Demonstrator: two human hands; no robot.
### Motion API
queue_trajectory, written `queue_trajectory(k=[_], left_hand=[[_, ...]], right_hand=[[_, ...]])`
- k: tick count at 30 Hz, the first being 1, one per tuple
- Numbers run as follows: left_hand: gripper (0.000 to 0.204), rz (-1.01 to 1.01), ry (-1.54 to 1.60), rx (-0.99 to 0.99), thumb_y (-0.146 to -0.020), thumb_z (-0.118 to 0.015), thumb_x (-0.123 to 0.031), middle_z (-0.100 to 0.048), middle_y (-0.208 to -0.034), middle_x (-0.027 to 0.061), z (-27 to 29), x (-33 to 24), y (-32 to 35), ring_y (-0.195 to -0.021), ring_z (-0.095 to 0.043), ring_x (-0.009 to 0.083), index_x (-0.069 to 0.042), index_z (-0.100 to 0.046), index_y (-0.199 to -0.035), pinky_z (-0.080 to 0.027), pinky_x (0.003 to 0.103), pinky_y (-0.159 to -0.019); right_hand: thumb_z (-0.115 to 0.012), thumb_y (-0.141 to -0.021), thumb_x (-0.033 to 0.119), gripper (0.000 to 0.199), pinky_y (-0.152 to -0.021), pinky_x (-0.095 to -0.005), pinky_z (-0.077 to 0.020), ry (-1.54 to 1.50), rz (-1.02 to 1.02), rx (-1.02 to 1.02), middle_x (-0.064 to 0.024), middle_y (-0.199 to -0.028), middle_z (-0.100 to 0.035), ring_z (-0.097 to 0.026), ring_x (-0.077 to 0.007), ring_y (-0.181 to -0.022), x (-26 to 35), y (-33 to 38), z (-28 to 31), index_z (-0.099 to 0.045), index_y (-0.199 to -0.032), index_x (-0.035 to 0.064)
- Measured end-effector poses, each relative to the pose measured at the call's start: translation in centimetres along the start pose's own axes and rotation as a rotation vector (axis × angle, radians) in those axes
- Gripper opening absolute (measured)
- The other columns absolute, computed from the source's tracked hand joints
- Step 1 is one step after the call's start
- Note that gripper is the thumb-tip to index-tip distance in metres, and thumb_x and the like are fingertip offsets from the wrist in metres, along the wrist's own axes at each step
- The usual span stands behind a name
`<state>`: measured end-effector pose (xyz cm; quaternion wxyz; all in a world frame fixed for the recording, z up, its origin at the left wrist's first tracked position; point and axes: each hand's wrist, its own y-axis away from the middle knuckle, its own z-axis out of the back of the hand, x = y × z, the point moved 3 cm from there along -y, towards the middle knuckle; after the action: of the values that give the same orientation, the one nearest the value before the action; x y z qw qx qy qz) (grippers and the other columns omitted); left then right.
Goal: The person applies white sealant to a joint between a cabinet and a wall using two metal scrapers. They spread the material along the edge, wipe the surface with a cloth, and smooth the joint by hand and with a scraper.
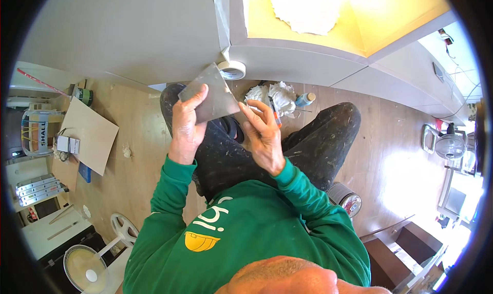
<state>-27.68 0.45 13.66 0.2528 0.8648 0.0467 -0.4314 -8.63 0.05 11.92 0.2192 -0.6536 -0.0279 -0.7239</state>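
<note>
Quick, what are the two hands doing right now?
Left hand: closed on a grey sheet of sandpaper, thumb on top.
Right hand: fingers on the sheet's right edge, gripping it.

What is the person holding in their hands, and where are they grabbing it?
A grey sheet of sandpaper. The left hand grips its left edge, thumb on top; the right hand touches its lower right corner with its fingertips.

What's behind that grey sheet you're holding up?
Behind the grey sheet, a roll of tape shows at the wall base, with crumpled white rags beside. The floor and knee directly under it are covered.
</note>
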Motion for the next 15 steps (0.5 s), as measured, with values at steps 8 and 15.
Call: queue_trajectory(k=[8, 15], left_hand=[[0.027, -0.101, 0.049, -0.02, -0.092, -0.07, -0.018, -0.069, -0.109, 0.0054, 1.5, -4.7, 2.0, -0.1, -0.065, 0.0191, -0.005, -0.066, -0.115, -0.052, 0.036, -0.089], [0.027, -0.119, 0.008, -0.184, -0.091, -0.071, -0.019, -0.068, -0.108, 0.0054, 7.1, -4.9, 3.1, -0.098, -0.064, 0.0183, -0.004, -0.065, -0.113, -0.051, 0.035, -0.088]], right_hand=[[-0.062, -0.098, 0.025, 0.028, -0.05, -0.0328, -0.0502, -1.058, -0.509, -0.269, -0.0046, -0.098, -0.068, -0.069, -0.0193, -0.083, -3.2, -7.7, 1.4, -0.058, -0.117, 0.0056], [-0.062, -0.098, 0.026, 0.02, -0.047, -0.0313, -0.0444, -1.355, -0.677, -0.385, 0.0003, -0.1, -0.066, -0.068, -0.0182, -0.081, -7.1, -9.7, -1.0, -0.058, -0.113, 0.013]])
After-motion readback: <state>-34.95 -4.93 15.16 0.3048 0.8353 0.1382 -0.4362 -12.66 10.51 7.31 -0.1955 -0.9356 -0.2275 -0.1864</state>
